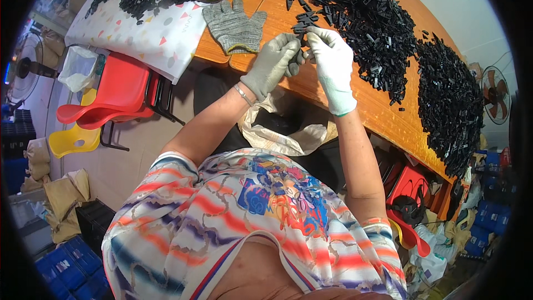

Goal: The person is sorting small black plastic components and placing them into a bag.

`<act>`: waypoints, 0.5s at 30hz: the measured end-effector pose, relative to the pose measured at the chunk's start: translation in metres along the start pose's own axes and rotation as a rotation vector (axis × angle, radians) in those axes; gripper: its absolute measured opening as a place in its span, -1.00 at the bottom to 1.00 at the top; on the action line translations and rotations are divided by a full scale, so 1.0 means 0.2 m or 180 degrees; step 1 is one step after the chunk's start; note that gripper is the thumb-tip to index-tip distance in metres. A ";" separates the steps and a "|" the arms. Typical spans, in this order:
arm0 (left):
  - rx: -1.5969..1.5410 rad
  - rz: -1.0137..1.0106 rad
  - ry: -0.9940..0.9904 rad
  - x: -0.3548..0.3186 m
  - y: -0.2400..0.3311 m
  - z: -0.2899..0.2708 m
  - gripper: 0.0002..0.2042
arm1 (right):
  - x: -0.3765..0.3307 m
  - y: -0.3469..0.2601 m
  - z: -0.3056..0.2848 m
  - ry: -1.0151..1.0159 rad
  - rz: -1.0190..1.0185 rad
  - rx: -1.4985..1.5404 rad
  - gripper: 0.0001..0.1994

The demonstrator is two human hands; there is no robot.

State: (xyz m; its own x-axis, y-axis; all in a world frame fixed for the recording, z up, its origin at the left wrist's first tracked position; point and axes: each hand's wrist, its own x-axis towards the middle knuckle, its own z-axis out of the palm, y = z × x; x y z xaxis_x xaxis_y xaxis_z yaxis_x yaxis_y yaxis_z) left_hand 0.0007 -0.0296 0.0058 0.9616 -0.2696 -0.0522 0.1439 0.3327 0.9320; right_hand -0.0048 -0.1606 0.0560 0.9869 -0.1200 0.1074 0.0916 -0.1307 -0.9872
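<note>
My left hand (271, 67), in a grey work glove, and my right hand (334, 66), in a white one, meet at the near edge of the wooden table (311, 88). Their fingertips pinch together around a small black plastic piece (302, 38), mostly covered by the gloves. Just beyond the fingers, several loose black pieces (306, 19) lie at the fringe of a large heap of similar parts (361, 16). An unworn grey knit glove (236, 26) rests flat to the left of my left hand.
More black parts are heaped at the right (449, 100) and on a patterned white cover (150, 44) at the left. Below the table edge gapes a pale sack (288, 143). A red chair (119, 91) stands left; a fan (496, 94) stands far right.
</note>
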 end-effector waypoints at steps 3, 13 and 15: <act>0.0056 -0.0018 0.0055 -0.01 0.01 0.01 -0.81 | 0.00 0.00 0.00 -0.0030 0.0061 -0.0030 -0.83; 0.0831 0.0295 0.0346 -0.03 0.01 0.05 -0.79 | 0.00 0.00 -0.04 -0.0298 -0.0788 -0.2272 -0.77; 0.0767 0.0293 0.0363 -0.03 0.02 0.06 -0.79 | -0.01 0.01 -0.04 -0.0288 -0.0843 -0.2402 -0.80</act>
State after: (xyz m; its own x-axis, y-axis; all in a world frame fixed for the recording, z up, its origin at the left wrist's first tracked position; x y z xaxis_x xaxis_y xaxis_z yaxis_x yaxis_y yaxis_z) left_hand -0.0080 -0.0367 0.0139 0.9901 -0.1404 0.0092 0.0082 0.1230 0.9924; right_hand -0.0075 -0.1676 0.0552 0.9549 0.0841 0.2849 0.2418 -0.7773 -0.5809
